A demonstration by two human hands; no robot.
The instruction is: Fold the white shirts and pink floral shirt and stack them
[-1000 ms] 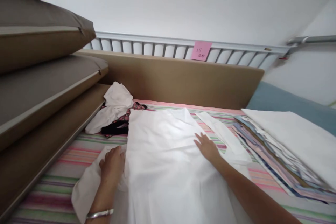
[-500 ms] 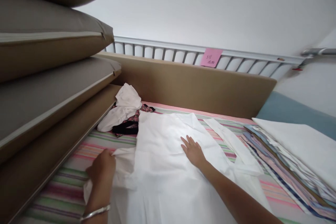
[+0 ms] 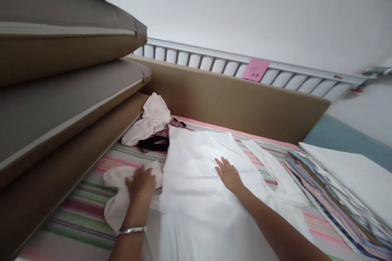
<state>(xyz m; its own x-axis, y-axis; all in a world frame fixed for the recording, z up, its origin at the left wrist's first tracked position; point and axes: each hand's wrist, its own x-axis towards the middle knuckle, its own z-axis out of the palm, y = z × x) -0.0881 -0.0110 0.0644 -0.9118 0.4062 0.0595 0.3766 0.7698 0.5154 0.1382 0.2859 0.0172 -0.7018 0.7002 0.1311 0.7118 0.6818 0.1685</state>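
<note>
White garment (image 3: 199, 187) lay flat on the striped sheet (image 3: 85, 212), lightly creased. Right hand (image 3: 229, 175) was palm down on it, fingers spread, nothing gripped. Left hand (image 3: 141, 183), silver bracelet (image 3: 132, 230) on the wrist, was on bunched off-white fabric (image 3: 118, 204) along the garment's left edge; fingers blurred, couldn't tell if they were pinching it. Also couldn't tell if that fabric was part of the garment.

Right of the garment: a long white strip of cloth (image 3: 271, 165), then a fanned pile of folded fabrics (image 3: 339, 204) with a white piece on top. Far left of the garment: crumpled pale cloth (image 3: 157, 108) over patterned fabric with a black band (image 3: 153, 144). Further left: stacked brown cushions (image 3: 61, 89). Beyond the garment's far edge: tan board (image 3: 229, 102), then white railing (image 3: 214, 64) with a pink note (image 3: 256, 69), handwriting on it.
</note>
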